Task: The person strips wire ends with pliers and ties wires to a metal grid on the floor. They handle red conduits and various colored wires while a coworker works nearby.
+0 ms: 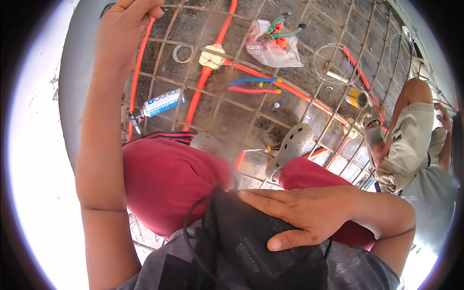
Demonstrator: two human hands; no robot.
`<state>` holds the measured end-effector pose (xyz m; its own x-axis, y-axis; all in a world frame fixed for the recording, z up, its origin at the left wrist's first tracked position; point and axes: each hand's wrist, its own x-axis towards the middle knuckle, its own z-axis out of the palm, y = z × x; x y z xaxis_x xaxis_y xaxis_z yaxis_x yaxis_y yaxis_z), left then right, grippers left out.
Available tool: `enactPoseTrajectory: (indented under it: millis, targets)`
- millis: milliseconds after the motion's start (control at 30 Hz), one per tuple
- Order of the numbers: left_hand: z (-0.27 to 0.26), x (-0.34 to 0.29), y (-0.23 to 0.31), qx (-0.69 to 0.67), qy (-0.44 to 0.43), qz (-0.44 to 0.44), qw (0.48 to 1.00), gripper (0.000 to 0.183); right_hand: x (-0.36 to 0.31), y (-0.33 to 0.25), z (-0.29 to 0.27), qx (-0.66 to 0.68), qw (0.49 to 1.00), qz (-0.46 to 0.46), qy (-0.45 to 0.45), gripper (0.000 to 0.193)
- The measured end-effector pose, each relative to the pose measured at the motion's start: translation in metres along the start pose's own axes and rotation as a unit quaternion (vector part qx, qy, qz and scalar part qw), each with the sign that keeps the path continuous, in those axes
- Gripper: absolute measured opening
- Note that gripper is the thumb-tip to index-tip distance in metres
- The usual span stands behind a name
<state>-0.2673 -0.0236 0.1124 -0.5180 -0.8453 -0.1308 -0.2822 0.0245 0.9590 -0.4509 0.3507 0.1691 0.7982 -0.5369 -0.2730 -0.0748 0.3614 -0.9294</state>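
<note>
My left hand is raised at the upper left, partly cut off by the picture's edge. Its fingers curl in beside an orange conduit; what they grip, if anything, is hidden. Low in the picture my right hand lies palm down, fingers stretched out, on a black mesh bag in my lap. Nothing is held in it. A white and blue can lies on its side below the left hand, by a black and silver tool. A screwdriver rests between my grey clogs.
A rebar grid covers the floor, with orange conduits joining at a cream junction box. Green-handled pliers lie on a plastic bag. A tape roll, a wire coil and a yellow tin lie around. Another person sits at right.
</note>
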Motion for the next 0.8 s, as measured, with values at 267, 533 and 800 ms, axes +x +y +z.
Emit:
enactPoseTrajectory:
  millis: [267,533,800]
  targets:
    - [0.055,0.01,-0.002,0.036,-0.046,-0.021,0.998,0.021,0.001,0.104,0.01,0.54,0.836,-0.01,0.098,0.081]
    - [0.084,0.004,-0.001,0.164,-0.094,-0.023,0.982,0.027,0.072,0.308,-0.001,-0.226,0.918,0.308,0.102,0.033]
    - [0.035,0.026,-0.024,0.133,-0.074,-0.04,0.988,0.026,0.103,0.347,0.025,-0.353,0.862,0.362,0.026,0.031]
